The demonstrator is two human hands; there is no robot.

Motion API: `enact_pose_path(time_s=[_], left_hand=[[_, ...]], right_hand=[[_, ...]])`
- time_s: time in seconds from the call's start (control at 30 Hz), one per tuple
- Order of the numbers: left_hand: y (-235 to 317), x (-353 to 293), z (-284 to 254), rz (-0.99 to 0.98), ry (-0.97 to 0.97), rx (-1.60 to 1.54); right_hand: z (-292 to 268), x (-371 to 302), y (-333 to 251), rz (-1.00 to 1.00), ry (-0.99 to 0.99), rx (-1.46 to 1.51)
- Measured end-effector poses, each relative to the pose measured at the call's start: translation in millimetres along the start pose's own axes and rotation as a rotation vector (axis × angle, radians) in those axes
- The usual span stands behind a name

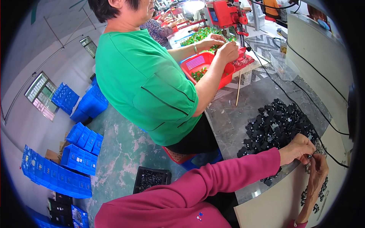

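My left hand (295, 149), in a magenta sleeve, reaches across to the right side of the table. Its thumb and fingers are pinched on a small dark piece (309, 156) whose kind is too small to tell. Just below, my right hand (318, 170) meets it with fingers closed at the same piece; whether it grips a part of its own is hidden. A large heap of small black flat pieces (279, 127), some with shiny bits, lies beyond my left hand. Small dark metallic parts (323, 187) are scattered on the pale board (273, 201) around my right wrist.
A person in green (148, 83) works at my left, hands above a red basket (228, 78) beside a red machine (222, 15). Black cables (283, 89) cross the grey table (228, 117). A black crate (152, 178) and stacked blue bins (53, 173) stand on the floor.
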State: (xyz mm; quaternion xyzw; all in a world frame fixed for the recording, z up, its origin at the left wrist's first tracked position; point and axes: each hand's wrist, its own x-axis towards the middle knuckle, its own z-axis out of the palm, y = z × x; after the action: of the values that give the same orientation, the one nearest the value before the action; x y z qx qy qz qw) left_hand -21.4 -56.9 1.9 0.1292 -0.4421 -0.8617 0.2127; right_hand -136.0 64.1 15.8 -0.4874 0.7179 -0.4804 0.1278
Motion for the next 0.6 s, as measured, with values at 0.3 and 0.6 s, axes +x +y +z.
enact_pose_path(time_s=[0.3, 0.6], left_hand=[[0.5, -0.7, 5.3, 0.025, 0.058, 0.028], [-1.9, 0.3, 5.7, 0.057, 0.062, 0.049]], right_hand=[[4.2, 0.0, 8.7, -0.148, 0.075, -0.1], [6.1, -0.1, 7.6, -0.122, 0.086, -0.137]])
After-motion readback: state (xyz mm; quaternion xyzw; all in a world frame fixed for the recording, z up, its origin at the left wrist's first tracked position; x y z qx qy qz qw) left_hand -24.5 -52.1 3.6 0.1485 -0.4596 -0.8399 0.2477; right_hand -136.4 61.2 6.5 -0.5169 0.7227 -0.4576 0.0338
